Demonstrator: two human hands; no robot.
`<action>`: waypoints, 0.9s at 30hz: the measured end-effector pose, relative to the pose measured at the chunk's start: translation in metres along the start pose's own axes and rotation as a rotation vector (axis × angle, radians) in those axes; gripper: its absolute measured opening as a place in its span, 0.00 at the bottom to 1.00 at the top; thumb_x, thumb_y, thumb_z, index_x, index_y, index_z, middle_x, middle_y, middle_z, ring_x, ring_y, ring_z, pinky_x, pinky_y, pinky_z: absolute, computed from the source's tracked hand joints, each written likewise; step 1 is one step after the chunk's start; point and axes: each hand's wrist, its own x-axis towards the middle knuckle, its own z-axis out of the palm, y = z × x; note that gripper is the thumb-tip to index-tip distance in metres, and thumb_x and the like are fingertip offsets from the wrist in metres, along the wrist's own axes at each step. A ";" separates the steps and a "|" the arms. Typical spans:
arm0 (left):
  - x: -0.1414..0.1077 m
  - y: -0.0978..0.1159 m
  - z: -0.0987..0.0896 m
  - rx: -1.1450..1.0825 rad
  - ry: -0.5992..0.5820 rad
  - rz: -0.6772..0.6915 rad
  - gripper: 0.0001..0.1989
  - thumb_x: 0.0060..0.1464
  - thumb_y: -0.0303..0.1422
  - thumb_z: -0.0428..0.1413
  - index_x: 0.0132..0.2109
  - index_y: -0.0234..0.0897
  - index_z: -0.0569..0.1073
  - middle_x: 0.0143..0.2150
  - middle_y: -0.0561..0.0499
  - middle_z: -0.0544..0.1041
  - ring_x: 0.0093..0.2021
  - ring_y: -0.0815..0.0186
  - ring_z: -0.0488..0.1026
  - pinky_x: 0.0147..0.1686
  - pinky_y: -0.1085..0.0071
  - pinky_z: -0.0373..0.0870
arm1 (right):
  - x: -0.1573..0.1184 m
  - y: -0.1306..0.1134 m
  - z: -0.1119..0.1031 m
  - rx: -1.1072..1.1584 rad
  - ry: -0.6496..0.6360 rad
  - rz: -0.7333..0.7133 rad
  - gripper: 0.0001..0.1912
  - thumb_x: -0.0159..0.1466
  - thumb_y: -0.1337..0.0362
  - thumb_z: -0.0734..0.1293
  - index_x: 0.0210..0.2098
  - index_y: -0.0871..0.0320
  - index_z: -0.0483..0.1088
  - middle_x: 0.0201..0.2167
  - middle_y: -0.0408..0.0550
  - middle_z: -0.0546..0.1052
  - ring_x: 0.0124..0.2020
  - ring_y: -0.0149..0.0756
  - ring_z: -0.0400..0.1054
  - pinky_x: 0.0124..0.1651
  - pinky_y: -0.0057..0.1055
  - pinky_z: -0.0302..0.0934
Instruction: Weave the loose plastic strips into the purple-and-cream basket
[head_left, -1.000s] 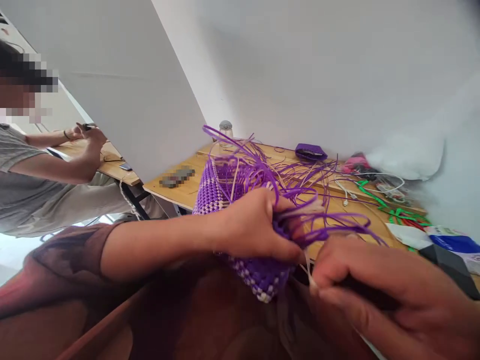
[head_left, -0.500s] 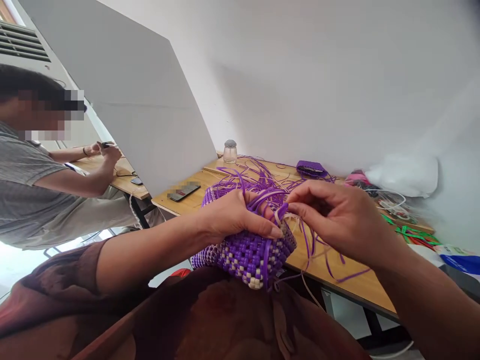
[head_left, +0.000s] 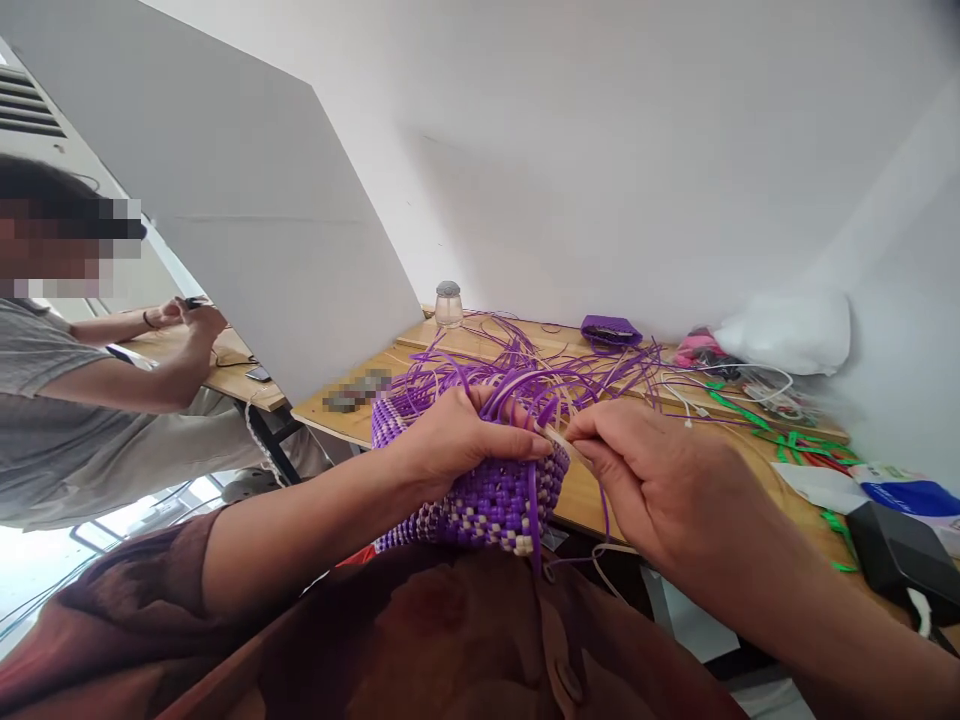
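A woven basket (head_left: 491, 500) of purple and cream plastic strips rests against my front at the table's near edge. My left hand (head_left: 487, 435) is closed on its upper rim, thumb on the outside, fingers behind among the loose strips. My right hand (head_left: 637, 460) pinches a cream strip (head_left: 556, 436) just right of the left thumb, at the basket's corner. Many loose purple strips (head_left: 517, 350) fan out from the rim over the table. One purple strip (head_left: 534, 520) hangs down the basket's outer side.
On the wooden table (head_left: 360, 410) stand a lidded glass jar (head_left: 448, 305) and a purple woven pouch (head_left: 611, 331). Green strips (head_left: 806, 445), a white plastic bag (head_left: 795, 335) and a black box (head_left: 904, 550) lie right. Beyond a grey partition (head_left: 247, 200) sits another person (head_left: 45, 350).
My right hand now pinches a cream strip where it held a purple one's end, and pulls it taut rightward. The left hand keeps its grip. The view has shifted slightly right.
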 end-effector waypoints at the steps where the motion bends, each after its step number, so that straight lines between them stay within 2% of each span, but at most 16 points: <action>1: 0.000 -0.001 0.000 -0.005 0.010 -0.002 0.14 0.33 0.27 0.72 0.27 0.33 0.74 0.26 0.53 0.77 0.26 0.70 0.74 0.33 0.71 0.74 | 0.000 0.002 0.004 0.045 -0.030 0.024 0.08 0.66 0.72 0.62 0.38 0.55 0.71 0.30 0.43 0.75 0.29 0.33 0.67 0.31 0.31 0.54; 4: -0.001 -0.005 -0.001 -0.020 0.031 0.004 0.15 0.33 0.27 0.72 0.28 0.33 0.74 0.27 0.53 0.77 0.28 0.69 0.74 0.34 0.70 0.74 | 0.001 0.012 0.013 0.191 -0.093 0.057 0.09 0.68 0.69 0.61 0.40 0.54 0.72 0.31 0.42 0.76 0.30 0.31 0.68 0.32 0.29 0.56; 7: -0.001 -0.011 -0.001 -0.039 0.053 -0.010 0.18 0.32 0.27 0.72 0.32 0.35 0.75 0.27 0.54 0.77 0.27 0.69 0.74 0.34 0.70 0.73 | 0.008 0.023 0.013 0.278 -0.079 0.072 0.09 0.69 0.67 0.61 0.40 0.54 0.74 0.32 0.42 0.77 0.32 0.30 0.69 0.35 0.28 0.58; 10: -0.001 -0.020 -0.002 -0.045 0.051 -0.051 0.18 0.33 0.27 0.72 0.33 0.35 0.75 0.26 0.55 0.77 0.27 0.70 0.74 0.33 0.71 0.73 | 0.018 0.029 0.008 0.338 -0.176 0.109 0.10 0.68 0.60 0.63 0.35 0.55 0.75 0.26 0.41 0.76 0.27 0.30 0.67 0.30 0.28 0.57; 13: -0.001 -0.029 -0.003 -0.054 0.040 -0.081 0.17 0.33 0.27 0.72 0.32 0.35 0.75 0.26 0.55 0.77 0.26 0.71 0.74 0.33 0.73 0.72 | 0.023 0.029 0.009 0.372 -0.250 0.152 0.12 0.63 0.54 0.69 0.30 0.55 0.75 0.22 0.40 0.74 0.22 0.29 0.65 0.25 0.27 0.54; 18: 0.000 -0.039 -0.006 -0.104 0.087 -0.138 0.16 0.32 0.26 0.72 0.28 0.33 0.74 0.24 0.56 0.77 0.25 0.73 0.73 0.32 0.76 0.70 | 0.020 0.030 0.029 0.408 -0.319 0.150 0.07 0.63 0.61 0.68 0.29 0.55 0.74 0.22 0.38 0.74 0.22 0.28 0.65 0.26 0.27 0.55; 21: 0.000 -0.043 -0.009 -0.142 0.124 -0.188 0.16 0.30 0.26 0.72 0.27 0.33 0.73 0.23 0.56 0.76 0.24 0.73 0.72 0.30 0.76 0.69 | 0.015 0.034 0.045 0.425 -0.268 0.119 0.05 0.63 0.64 0.68 0.30 0.55 0.74 0.27 0.39 0.76 0.28 0.29 0.68 0.32 0.28 0.57; 24: 0.001 -0.047 -0.013 -0.150 0.137 -0.207 0.17 0.30 0.27 0.73 0.28 0.34 0.73 0.24 0.55 0.76 0.24 0.73 0.72 0.30 0.76 0.69 | 0.008 0.031 0.058 0.464 -0.172 0.103 0.02 0.63 0.66 0.68 0.35 0.54 0.74 0.31 0.40 0.77 0.31 0.30 0.69 0.36 0.29 0.59; 27: 0.002 -0.050 -0.014 -0.139 0.143 -0.202 0.17 0.30 0.26 0.73 0.27 0.33 0.74 0.24 0.55 0.77 0.24 0.72 0.72 0.29 0.75 0.68 | -0.002 0.022 0.065 0.410 -0.072 0.093 0.06 0.64 0.68 0.67 0.40 0.54 0.74 0.36 0.44 0.78 0.35 0.33 0.70 0.39 0.30 0.61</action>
